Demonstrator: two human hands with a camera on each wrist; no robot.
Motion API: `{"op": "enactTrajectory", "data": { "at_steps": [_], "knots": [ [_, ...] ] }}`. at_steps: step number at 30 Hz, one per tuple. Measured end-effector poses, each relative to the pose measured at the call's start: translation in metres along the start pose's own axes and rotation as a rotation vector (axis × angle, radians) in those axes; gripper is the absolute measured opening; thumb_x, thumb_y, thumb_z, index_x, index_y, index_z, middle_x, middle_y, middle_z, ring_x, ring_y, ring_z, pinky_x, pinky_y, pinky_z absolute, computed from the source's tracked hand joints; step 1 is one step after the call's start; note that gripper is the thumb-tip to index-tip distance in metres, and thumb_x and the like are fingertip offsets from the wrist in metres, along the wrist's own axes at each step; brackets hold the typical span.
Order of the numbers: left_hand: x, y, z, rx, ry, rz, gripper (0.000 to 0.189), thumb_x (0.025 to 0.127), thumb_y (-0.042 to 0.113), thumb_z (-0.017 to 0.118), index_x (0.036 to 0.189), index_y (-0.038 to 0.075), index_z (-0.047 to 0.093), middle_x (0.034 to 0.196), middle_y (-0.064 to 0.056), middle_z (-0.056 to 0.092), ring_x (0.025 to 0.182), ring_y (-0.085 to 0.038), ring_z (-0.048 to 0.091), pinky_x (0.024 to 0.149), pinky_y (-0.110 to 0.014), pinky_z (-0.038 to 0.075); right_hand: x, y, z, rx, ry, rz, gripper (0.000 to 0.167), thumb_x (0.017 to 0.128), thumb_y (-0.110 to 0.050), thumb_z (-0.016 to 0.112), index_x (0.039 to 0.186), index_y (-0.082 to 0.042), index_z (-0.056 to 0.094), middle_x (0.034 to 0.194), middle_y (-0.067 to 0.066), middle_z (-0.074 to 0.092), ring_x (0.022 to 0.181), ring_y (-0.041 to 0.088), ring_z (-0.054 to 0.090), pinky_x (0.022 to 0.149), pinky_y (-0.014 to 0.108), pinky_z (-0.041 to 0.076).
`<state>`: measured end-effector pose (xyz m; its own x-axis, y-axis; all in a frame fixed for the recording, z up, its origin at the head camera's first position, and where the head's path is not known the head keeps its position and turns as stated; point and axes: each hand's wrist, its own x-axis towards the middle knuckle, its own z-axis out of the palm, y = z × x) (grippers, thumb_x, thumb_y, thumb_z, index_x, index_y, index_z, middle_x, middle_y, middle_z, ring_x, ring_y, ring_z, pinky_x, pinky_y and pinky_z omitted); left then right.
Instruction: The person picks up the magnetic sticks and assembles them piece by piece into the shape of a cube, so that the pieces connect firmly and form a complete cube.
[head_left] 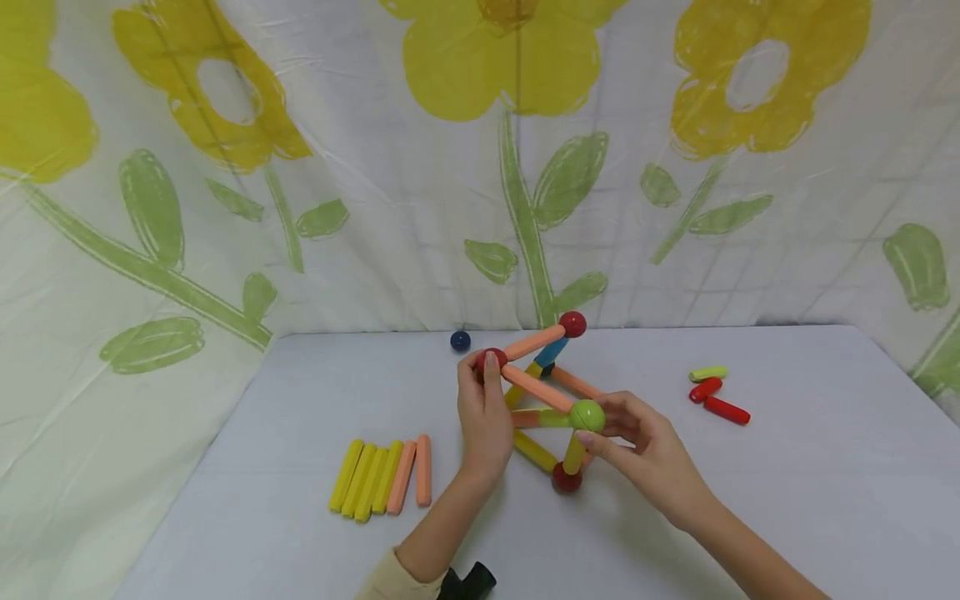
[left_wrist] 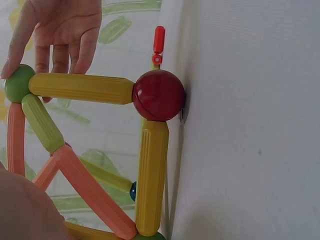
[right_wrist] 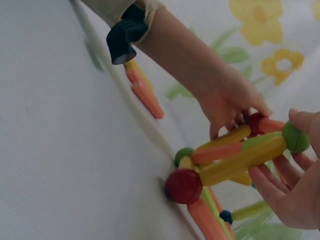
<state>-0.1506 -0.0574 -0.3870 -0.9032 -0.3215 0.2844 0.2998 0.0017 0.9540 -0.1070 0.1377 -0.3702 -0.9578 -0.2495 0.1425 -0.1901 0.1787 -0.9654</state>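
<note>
A frame of magnetic rods and balls stands on the table between both hands. My left hand (head_left: 483, 429) grips the red ball (head_left: 497, 360) at its upper left corner, thumb across the front. At the upper right corner my right hand (head_left: 654, 446) holds the green ball (head_left: 587, 415) between thumb and fingers. A salmon rod (head_left: 537, 388) joins these two balls, and another (head_left: 534, 342) runs back to a far red ball (head_left: 573, 324). Below the green ball, a yellow rod (right_wrist: 245, 161) slopes down to a red ball (left_wrist: 159, 95) at the table surface.
Left of the frame lies a row of several yellow rods (head_left: 367, 479) and two salmon rods (head_left: 412, 475). A dark blue ball (head_left: 461, 341) sits at the back edge. Two red rods (head_left: 726, 410) and a lime rod (head_left: 708, 373) lie at the right. Behind hangs a flowered curtain (head_left: 420, 250).
</note>
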Motion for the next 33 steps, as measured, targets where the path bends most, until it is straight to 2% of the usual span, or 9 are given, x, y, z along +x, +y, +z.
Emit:
{"op": "enactTrajectory", "data": {
  "at_steps": [3, 9, 13, 16, 20, 23, 27, 30, 33],
  "knots": [
    [0.001, -0.001, -0.001, 0.007, -0.005, 0.0, 0.033, 0.115, 0.02, 0.043, 0.134, -0.006, 0.051, 0.121, -0.017, 0.06, 0.112, -0.024, 0.057, 0.101, -0.039, 0.053, 0.0, 0.0, 0.0, 0.004, -0.015, -0.012, 0.033, 0.098, -0.007, 0.075, 0.127, 0.002, 0.061, 0.118, 0.017, 0.071, 0.103, 0.013, 0.07, 0.086, 0.024, 0.061],
    [0.001, 0.0, -0.002, 0.008, -0.022, -0.032, 0.034, 0.116, 0.023, 0.043, 0.134, -0.003, 0.052, 0.125, -0.015, 0.061, 0.116, -0.025, 0.058, 0.104, -0.029, 0.052, -0.002, 0.001, 0.002, 0.017, -0.043, -0.037, 0.035, 0.096, -0.004, 0.076, 0.126, 0.003, 0.059, 0.116, 0.019, 0.07, 0.099, 0.015, 0.07, 0.084, 0.026, 0.062],
    [0.001, 0.001, -0.003, 0.001, -0.031, -0.037, 0.033, 0.116, 0.024, 0.043, 0.135, -0.002, 0.052, 0.125, -0.015, 0.061, 0.118, -0.026, 0.058, 0.105, -0.025, 0.05, 0.0, 0.003, -0.003, 0.004, -0.062, -0.056, 0.035, 0.098, -0.005, 0.074, 0.129, 0.003, 0.06, 0.119, 0.018, 0.07, 0.102, 0.013, 0.069, 0.085, 0.025, 0.062],
    [0.001, 0.001, -0.003, 0.003, -0.033, -0.041, 0.034, 0.116, 0.023, 0.043, 0.136, -0.003, 0.051, 0.125, -0.014, 0.061, 0.117, -0.025, 0.057, 0.107, -0.033, 0.051, 0.004, 0.005, -0.012, 0.018, -0.072, -0.041, 0.034, 0.104, -0.009, 0.066, 0.134, 0.006, 0.058, 0.123, 0.017, 0.068, 0.104, 0.012, 0.069, 0.087, 0.027, 0.062],
    [0.001, 0.001, -0.003, 0.0, -0.029, -0.042, 0.034, 0.116, 0.023, 0.044, 0.138, -0.002, 0.051, 0.126, -0.015, 0.06, 0.116, -0.024, 0.056, 0.108, -0.047, 0.051, 0.015, 0.014, -0.03, 0.007, -0.043, 0.007, 0.038, 0.112, -0.018, 0.055, 0.139, 0.009, 0.054, 0.129, 0.024, 0.064, 0.106, 0.012, 0.071, 0.089, 0.029, 0.062],
    [0.0, 0.002, -0.003, -0.009, -0.03, -0.042, 0.035, 0.116, 0.023, 0.044, 0.14, 0.0, 0.05, 0.129, -0.015, 0.061, 0.117, -0.024, 0.057, 0.109, -0.051, 0.05, 0.023, 0.026, -0.042, -0.076, -0.009, 0.059, 0.042, 0.112, -0.024, 0.055, 0.142, 0.006, 0.055, 0.135, 0.027, 0.063, 0.11, 0.019, 0.071, 0.09, 0.028, 0.061],
    [-0.001, 0.002, -0.003, -0.003, -0.031, -0.039, 0.035, 0.115, 0.025, 0.045, 0.144, 0.005, 0.049, 0.132, -0.014, 0.062, 0.121, -0.024, 0.058, 0.11, -0.054, 0.049, 0.031, 0.041, -0.053, -0.268, 0.004, 0.114, 0.045, 0.109, -0.029, 0.062, 0.144, -0.001, 0.058, 0.139, 0.021, 0.064, 0.12, 0.033, 0.066, 0.092, 0.033, 0.06],
    [-0.001, 0.004, -0.003, 0.016, -0.021, -0.027, 0.035, 0.115, 0.024, 0.046, 0.145, 0.007, 0.05, 0.132, -0.013, 0.062, 0.122, -0.025, 0.058, 0.108, -0.056, 0.05, 0.037, 0.05, -0.056, -0.363, -0.02, 0.124, 0.046, 0.106, -0.029, 0.067, 0.143, -0.003, 0.06, 0.14, 0.02, 0.064, 0.123, 0.04, 0.064, 0.094, 0.044, 0.06],
    [-0.001, 0.006, -0.004, 0.042, -0.001, -0.016, 0.034, 0.114, 0.025, 0.048, 0.143, 0.007, 0.052, 0.131, -0.013, 0.061, 0.122, -0.028, 0.057, 0.104, -0.05, 0.05, 0.045, 0.056, -0.057, -0.365, -0.081, 0.129, 0.047, 0.104, -0.026, 0.07, 0.142, -0.001, 0.06, 0.141, 0.022, 0.063, 0.122, 0.042, 0.064, 0.097, 0.052, 0.059]
  ]
}}
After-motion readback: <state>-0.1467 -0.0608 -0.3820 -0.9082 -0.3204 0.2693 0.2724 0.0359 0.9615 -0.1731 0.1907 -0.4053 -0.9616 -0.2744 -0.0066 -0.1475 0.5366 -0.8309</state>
